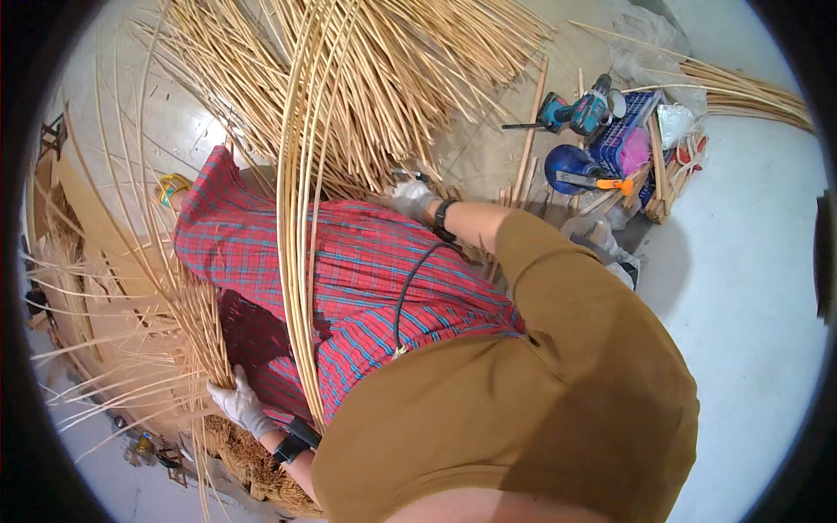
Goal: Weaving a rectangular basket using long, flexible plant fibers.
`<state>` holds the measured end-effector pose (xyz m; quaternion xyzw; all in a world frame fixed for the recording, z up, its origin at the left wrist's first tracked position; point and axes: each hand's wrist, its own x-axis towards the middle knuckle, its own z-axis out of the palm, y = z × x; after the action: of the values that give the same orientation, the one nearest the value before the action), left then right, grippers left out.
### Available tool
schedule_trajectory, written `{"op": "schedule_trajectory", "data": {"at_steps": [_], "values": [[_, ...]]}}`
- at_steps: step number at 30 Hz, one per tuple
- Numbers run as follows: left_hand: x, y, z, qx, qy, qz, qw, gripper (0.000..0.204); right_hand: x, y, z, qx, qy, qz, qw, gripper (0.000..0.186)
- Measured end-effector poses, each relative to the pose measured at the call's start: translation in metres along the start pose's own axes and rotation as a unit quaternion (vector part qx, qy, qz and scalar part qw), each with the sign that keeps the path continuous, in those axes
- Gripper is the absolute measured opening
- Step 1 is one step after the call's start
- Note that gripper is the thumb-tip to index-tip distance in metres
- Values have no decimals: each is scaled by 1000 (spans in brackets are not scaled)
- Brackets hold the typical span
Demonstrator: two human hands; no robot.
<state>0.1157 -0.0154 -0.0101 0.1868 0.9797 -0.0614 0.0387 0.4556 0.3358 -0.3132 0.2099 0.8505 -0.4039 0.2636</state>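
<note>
My gloved left hand (pixel 241 403) grips the lower part of an upright bundle of thin cane rods (pixel 200 318) at the left. My gloved right hand (pixel 411 199) is closed at the lower edge of a large loose pile of rods (pixel 366 96), by a small dark metal object (pixel 427 177); what it holds is unclear. Several long pale canes (pixel 299 261) curve across red checked cloth (pixel 375 244) over my lap and legs. A thin black cord (pixel 401 301) lies on the cloth.
At right are a drill (pixel 582 112), a blue plastic basket (pixel 615 144), a blue round object with an orange-handled tool (pixel 574 170), wood strips (pixel 663 183), a cane bundle (pixel 750 100) and a white wall (pixel 741 322). A woven piece (pixel 248 458) lies at lower left, cardboard (pixel 105 244) at far left.
</note>
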Motion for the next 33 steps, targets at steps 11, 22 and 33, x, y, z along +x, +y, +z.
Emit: {"op": "schedule_trajectory", "data": {"at_steps": [11,22,33], "values": [[-5,-1,-7,-40,-68,-41,996,87,9,118,-36,-215,20,171,961,34],[-4,21,-18,-101,-59,-96,988,79,-48,114,-72,-68,64,152,984,18],[10,5,-5,-141,148,-76,976,57,-79,-3,-154,-28,-152,-29,988,40]]}}
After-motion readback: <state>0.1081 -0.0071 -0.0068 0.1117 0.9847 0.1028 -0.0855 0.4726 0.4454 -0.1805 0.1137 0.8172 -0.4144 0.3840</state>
